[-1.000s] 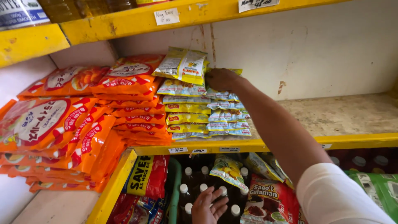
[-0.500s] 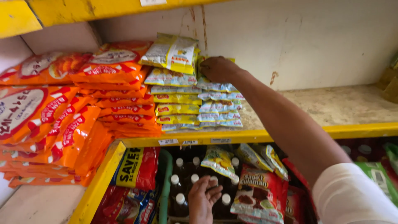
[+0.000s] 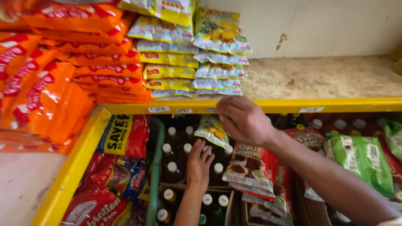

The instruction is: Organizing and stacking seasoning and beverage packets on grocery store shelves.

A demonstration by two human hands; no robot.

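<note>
Item: 1 yellow-green sachet (image 3: 211, 130), hanging long axis downward, just below the yellow shelf edge (image 3: 335, 104). We pinch its upper corner in our right hand (image 3: 243, 121), the nearer one; our left hand (image 3: 199, 164) rests flat, fingers spread, on dark bottles (image 3: 173, 148) beneath.

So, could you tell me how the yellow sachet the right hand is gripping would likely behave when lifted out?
The yellow sachet, pinched at its top edge by the right hand, is a thin film pack, so it probably hangs limp and weighs little. Its glossy surface may be somewhat slippery. It should not roll, though it could snag on the bottles where the left hand rests.
</note>
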